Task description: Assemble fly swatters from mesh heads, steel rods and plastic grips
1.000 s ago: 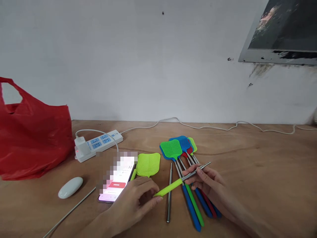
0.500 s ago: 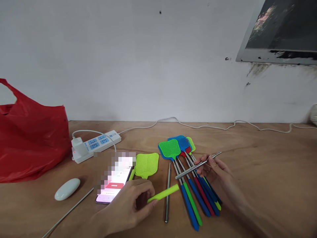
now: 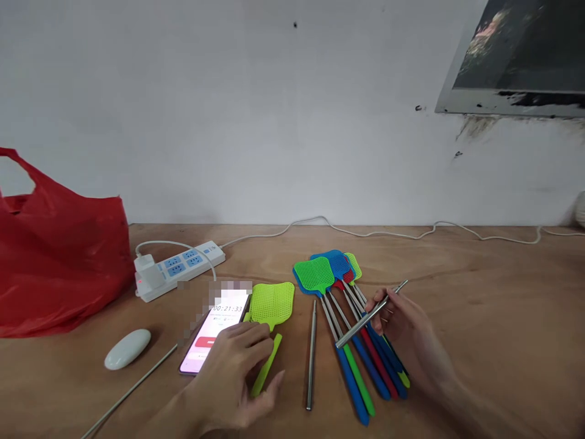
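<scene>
My right hand (image 3: 402, 323) pinches a telescopic metal rod (image 3: 365, 323), which slants down to the left over a row of fly swatters. My left hand (image 3: 240, 372) is over a yellow-green handle sleeve (image 3: 267, 366), its thumb and fingers apart. The sleeve looks to be lying on the table, partly hidden by the fingers. Just beyond are yellow-green swatter heads (image 3: 272, 303). A second metal rod (image 3: 311, 360) lies between my hands. The swatters have green (image 3: 314, 274), blue (image 3: 337, 264) and red heads, with coloured handles (image 3: 361, 378) toward me.
A lit phone (image 3: 222, 320) lies beside my left hand. Further left are a white mouse (image 3: 128, 349), a power strip (image 3: 180, 268) with a plug, and a red plastic bag (image 3: 64, 262). A thin white cable (image 3: 365, 235) runs along the wall on the wooden table (image 3: 512, 323).
My left hand has moved left and down with the yellow-green sleeve and opened its fingers from it. The rod in my right hand has dipped slightly at its near end.
</scene>
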Available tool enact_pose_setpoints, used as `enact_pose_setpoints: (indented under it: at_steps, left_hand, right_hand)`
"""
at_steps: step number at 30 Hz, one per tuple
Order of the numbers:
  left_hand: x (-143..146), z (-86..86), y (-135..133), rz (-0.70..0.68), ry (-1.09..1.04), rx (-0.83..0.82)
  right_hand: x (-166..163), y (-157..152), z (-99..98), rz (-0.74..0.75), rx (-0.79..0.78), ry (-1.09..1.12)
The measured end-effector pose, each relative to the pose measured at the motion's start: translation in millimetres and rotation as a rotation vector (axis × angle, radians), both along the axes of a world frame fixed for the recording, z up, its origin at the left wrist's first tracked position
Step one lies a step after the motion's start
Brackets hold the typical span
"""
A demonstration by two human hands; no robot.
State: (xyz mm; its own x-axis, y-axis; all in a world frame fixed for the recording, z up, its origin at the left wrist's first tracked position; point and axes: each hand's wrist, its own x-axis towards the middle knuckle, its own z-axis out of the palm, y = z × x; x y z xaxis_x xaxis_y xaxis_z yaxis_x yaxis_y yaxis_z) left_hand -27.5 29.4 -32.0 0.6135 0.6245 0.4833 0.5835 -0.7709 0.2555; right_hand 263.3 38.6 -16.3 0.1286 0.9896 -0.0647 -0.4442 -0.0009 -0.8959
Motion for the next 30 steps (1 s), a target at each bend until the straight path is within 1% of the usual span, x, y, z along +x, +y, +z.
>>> enact_pose_setpoints:
  at_steps: [5,10,14,17,19,21,24,26,30]
  left_hand:
    - [2,-6.4,4,0.111,0.189,-0.066]
    - [3,-6.8,5,0.183,0.346,-0.057]
    - [5,-2.2,3,0.173,0.434,-0.06]
    - [4,-2.8,3,0.137,0.433,-0.043]
    - [1,-5.6,5,0.14,0.401,-0.014]
    - [-3,-8.7,9,0.218,0.343,0.033]
    - [-11,-11.6,16,0.411,0.268,0.084]
    - [-16,-12.3,20,0.491,0.269,0.064]
    - [-18,-11.4,25,0.567,0.338,-0.027]
  right_hand:
    - [-5,-3,-1.2,0.032,-0.01,-0.034]
    - [-4,-5,-0.6,0.054,-0.01,-0.038]
    - [-5,-6,0.5,0.032,0.012,-0.068]
    - [-7,-5,-0.1,0.027,0.027,-0.084]
    - [-7,-5,-1.1,0.036,0.023,-0.087]
    - [-7,-5,-2.4,0.043,0.018,-0.097]
    - [-6,-6,-4.5,0.056,0.026,-0.131]
    - [-6,-6,-5.7,0.061,0.033,-0.153]
    - [-6,-7,-6.9,0.07,0.029,-0.178]
